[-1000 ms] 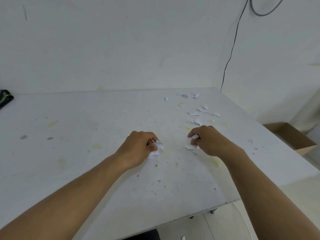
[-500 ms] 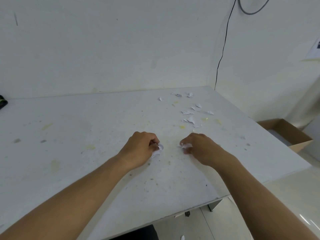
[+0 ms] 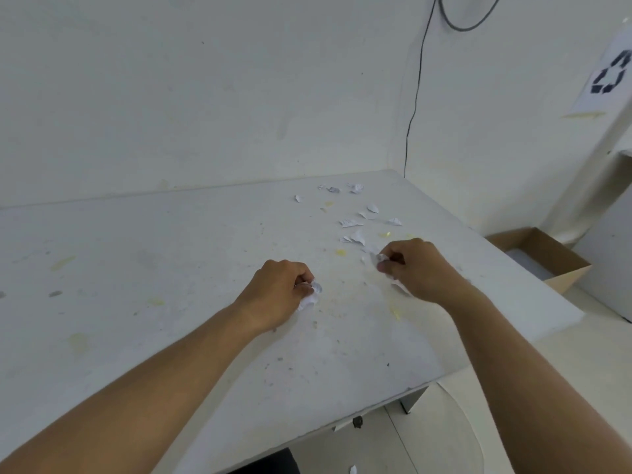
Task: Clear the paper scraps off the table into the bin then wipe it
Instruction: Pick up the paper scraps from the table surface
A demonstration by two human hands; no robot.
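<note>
Head view looks down on a white, stained bench (image 3: 171, 268) set into a wall corner; both forearms reach out over it. Left hand (image 3: 278, 292) is curled into a loose fist, fingers closed round a small wad of collected scraps (image 3: 311, 295) that pokes out at the fingertips, knuckles resting on or just above the surface. Right hand (image 3: 415, 271) is likewise curled, thumb and fingers pinching a crumpled white scrap (image 3: 381, 260) at their tips; another flat piece shows just under its heel. Loose paper scraps (image 3: 355, 230) lie scattered beyond the right hand toward the far corner, a nearer cluster just past the knuckles and a few more close to the wall. Cardboard box (image 3: 547, 258) stands open on the floor off the bench's right edge, below a recycling sign (image 3: 610, 77) on the wall; judged to be the bin. One stray scrap (image 3: 353, 469) lies on the floor near the front edge. Step in hand, as judged: gathering phase, well short of done, nothing wiped yet, no cloth in sight. Next move likely calls for reaching forward for the far cluster while keeping both fists closed so nothing drops, then carrying the load right and down to the box
</note>
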